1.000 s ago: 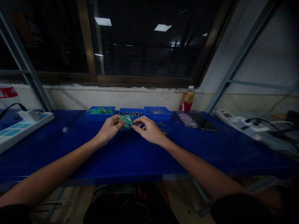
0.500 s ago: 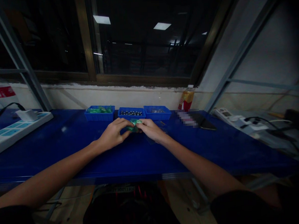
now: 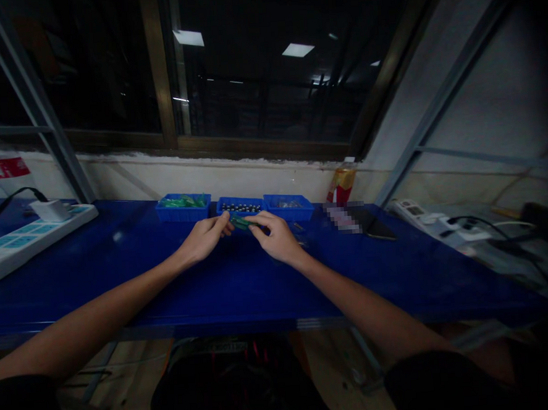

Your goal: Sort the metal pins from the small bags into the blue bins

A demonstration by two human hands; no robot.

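Observation:
Both hands meet over the blue bench [image 3: 167,279], just in front of three small blue trays. My left hand [image 3: 206,237] and my right hand [image 3: 273,233] pinch the two ends of a small green packet [image 3: 240,222], now squeezed narrow between the fingertips. The left tray [image 3: 184,207] holds green packets. Small dark round parts fill the middle tray [image 3: 241,206]. In the right tray [image 3: 289,205] lie pale bits I cannot make out.
A white power strip [image 3: 25,235] with a plug lies at the far left. A red can [image 3: 342,185] stands by the wall, with a dark phone [image 3: 377,226] near it. Another power strip [image 3: 433,220] and cables lie at the right. A dark window runs behind.
The green packet was held flat and spread a second ago. It has been folded or squeezed into a thin strip, and both hands have shifted slightly toward the trays.

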